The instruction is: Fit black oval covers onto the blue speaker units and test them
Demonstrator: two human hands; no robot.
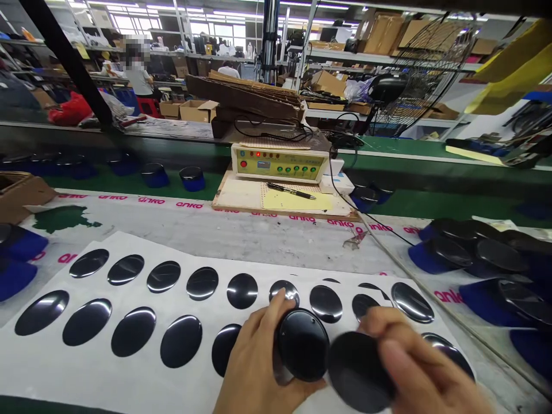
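L fingers [272, 313] grip blk rnd part [304, 345], R fingers [395, 356] pinch blk disc [357, 374] beside it.

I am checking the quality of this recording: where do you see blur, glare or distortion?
Head view: the right hand and held disc are blurred, the left hand and its round piece look sharper; head view: glare streaks cross many laid-out discs; head view: those at far left look like slanted ovals, perhaps stretched by the lens.

Single head view, facing forward and down over bench [259, 238]; hands [259, 356] close, far shelves [340, 56] perhaps blurred.
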